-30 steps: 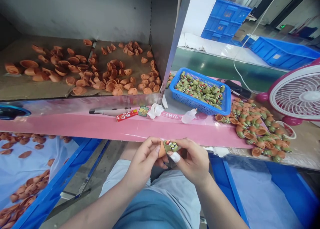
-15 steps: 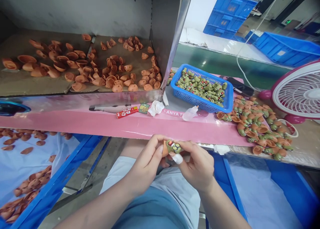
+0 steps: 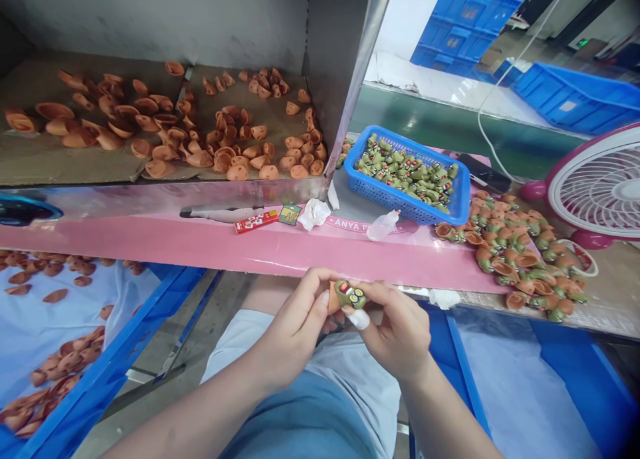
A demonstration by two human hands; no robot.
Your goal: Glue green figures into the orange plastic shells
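Observation:
Between my two hands, just in front of the pink table edge, is a small green figurine head (image 3: 351, 295) with big yellow-ringed eyes and a red mouth. An orange cap-like piece (image 3: 333, 299) sits against its left end. My left hand (image 3: 299, 325) pinches the orange piece between thumb and fingers. My right hand (image 3: 395, 322) grips the green head, a white wrap covering its thumb tip. Beyond the hands, a translucent squeeze bottle (image 3: 383, 225) lies on the table near a crumpled tissue (image 3: 314, 214).
A blue basket (image 3: 407, 209) holds many green heads. Joined green-and-orange pieces (image 3: 530, 259) are piled by a pink-and-white fan (image 3: 600, 185). Loose orange pieces (image 3: 225, 145) fill the cardboard-lined box at left, and more lie in a blue bin (image 3: 135, 325) below. A phone (image 3: 483, 172) rests behind.
The view has shifted very slightly. Both hands keep their hold on the figurine, with hardly any movement between them.

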